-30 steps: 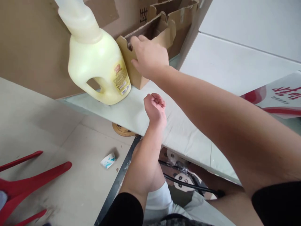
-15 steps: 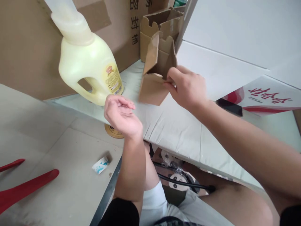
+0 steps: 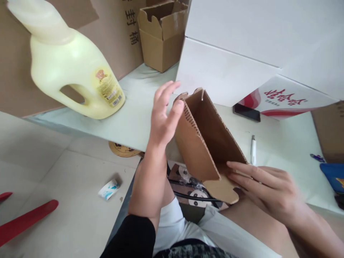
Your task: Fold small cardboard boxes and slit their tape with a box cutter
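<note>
A small open cardboard box (image 3: 197, 147) is tilted at the front edge of the table, its opening facing up toward me. One rounded flap (image 3: 223, 191) sticks out at its near end. My left hand (image 3: 165, 114) is at the box's upper left corner; its thumb touches the rim there and its fingers are apart. My right hand (image 3: 271, 190) holds the near right end, with fingertips over the wall beside the flap; its thumb is hidden. A second open cardboard box (image 3: 161, 46) stands farther back on the table, against a large carton (image 3: 113, 36).
A large pale-yellow detergent jug (image 3: 77, 71) stands at the left. White boxes (image 3: 225, 68) fill the back right. A phone (image 3: 246, 111), a white box cutter (image 3: 253, 150) and a blue pouch (image 3: 333, 175) lie on the right. A paper cup (image 3: 109, 189) lies on the floor near red legs (image 3: 29, 222).
The front box has come away from the back one, toward me and right, and has turned. My right hand moved down with it; my left hand rose to its upper corner.
</note>
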Available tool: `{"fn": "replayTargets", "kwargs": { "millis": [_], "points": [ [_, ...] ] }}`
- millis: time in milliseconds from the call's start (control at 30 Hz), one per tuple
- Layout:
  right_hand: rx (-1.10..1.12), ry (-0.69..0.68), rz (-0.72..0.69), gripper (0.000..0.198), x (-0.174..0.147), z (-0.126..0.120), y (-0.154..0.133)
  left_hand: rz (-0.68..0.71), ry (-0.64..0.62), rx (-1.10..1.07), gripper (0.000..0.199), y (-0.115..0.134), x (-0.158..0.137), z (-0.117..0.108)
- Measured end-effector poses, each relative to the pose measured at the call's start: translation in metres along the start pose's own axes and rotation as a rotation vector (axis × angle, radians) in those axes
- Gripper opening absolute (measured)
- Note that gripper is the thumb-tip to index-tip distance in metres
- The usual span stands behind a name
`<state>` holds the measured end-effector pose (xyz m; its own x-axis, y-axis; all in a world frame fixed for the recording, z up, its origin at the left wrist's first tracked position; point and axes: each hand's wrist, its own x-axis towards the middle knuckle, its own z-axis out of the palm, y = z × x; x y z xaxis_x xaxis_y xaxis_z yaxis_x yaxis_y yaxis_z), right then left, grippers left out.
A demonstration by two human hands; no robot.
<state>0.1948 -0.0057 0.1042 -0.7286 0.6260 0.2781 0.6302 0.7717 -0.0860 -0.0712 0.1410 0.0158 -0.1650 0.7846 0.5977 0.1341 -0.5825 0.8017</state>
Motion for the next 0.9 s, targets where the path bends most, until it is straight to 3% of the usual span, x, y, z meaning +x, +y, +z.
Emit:
{"fn": "replayTargets", "kwargs": {
  "millis": [67, 167, 333, 467, 633, 833, 900],
  "points": [
    [0.004, 0.004, 0.036, 0.021, -0.009, 0.001, -0.005, 0.004, -0.100, 0.021, 0.044, 0.010, -0.002, 0.014],
    [0.003, 0.035, 0.107, 0.018, -0.013, 0.004, -0.008, -0.114, -0.119, -0.005, 0.024, 0.026, -0.005, 0.027],
    [-0.057, 0.072, 0.268, 0.018, -0.012, 0.008, -0.006, -0.256, -0.053, -0.084, 0.034, 0.035, -0.003, 0.024],
    [-0.011, 0.104, 0.409, 0.027, -0.014, 0.016, -0.005, -0.207, -0.093, -0.099, 0.019, 0.025, -0.005, 0.019],
    [0.059, 0.206, 0.556, 0.032, -0.012, 0.028, -0.006, -0.113, -0.179, -0.048, 0.035, 0.021, -0.005, 0.014],
    [0.091, 0.237, 0.685, 0.037, -0.002, 0.045, 0.001, -0.421, -0.154, -0.196, 0.033, 0.032, -0.001, 0.009],
    [0.110, 0.198, 0.684, 0.029, 0.001, 0.049, 0.004, -0.443, -0.138, -0.201, 0.036, 0.029, -0.003, 0.011]
  ]
}}
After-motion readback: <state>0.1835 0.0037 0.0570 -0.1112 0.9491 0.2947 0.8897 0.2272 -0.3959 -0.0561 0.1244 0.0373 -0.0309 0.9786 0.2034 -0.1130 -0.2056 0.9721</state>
